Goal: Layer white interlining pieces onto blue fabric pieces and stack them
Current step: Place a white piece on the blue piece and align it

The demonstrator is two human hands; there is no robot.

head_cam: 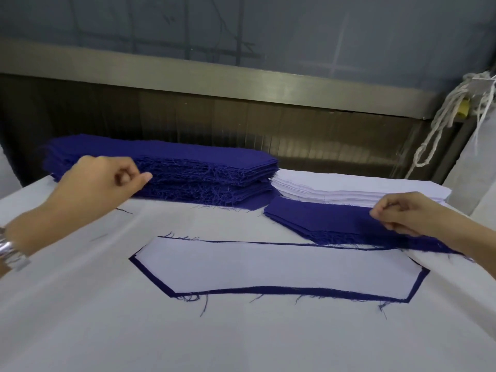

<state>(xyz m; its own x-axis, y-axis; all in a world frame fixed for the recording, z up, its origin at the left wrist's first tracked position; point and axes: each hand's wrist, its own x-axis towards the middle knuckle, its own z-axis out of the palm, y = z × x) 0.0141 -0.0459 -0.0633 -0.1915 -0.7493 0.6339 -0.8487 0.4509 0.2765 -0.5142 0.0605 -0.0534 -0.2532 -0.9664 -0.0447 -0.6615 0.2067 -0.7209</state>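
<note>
Pinched, with the right hand, the top piece of the low dark-blue fabric stack. Curled the left hand against the tall frayed blue pile — couldn't tell whether gripping.

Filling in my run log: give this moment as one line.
left hand at tall blue stack, grip unclear | right hand pinches blue piece | white-on-blue pair lies in front
</note>
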